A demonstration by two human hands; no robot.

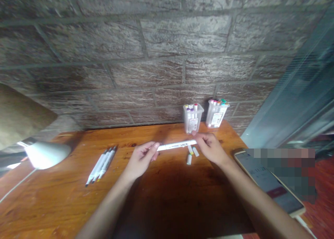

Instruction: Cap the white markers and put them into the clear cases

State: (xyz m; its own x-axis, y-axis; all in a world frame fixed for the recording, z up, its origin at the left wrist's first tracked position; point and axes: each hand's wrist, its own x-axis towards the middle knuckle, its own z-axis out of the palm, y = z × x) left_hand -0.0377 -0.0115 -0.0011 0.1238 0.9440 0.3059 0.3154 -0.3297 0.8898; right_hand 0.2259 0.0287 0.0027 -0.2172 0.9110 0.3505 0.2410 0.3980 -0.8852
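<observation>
A white marker [174, 145] is stretched level between my two hands above the wooden table. Its left end is pinched by the fingers of my left hand [143, 158]. At its other end, the fingers of my right hand [211, 146] are closed around the tip, so I cannot see whether a cap is on there. Just below my right hand, loose marker caps [189, 159] lie on the wood. Off to the left, several uncapped-looking white markers [101, 165] rest side by side, apart from my left hand.
Two clear plastic containers of markers stand at the back, one nearer [192, 119] and one farther right [217, 114], before a brick wall [161, 72]. A lamp [48, 154] occupies the left of the table [65, 197]. A phone [271, 183] lies on the right.
</observation>
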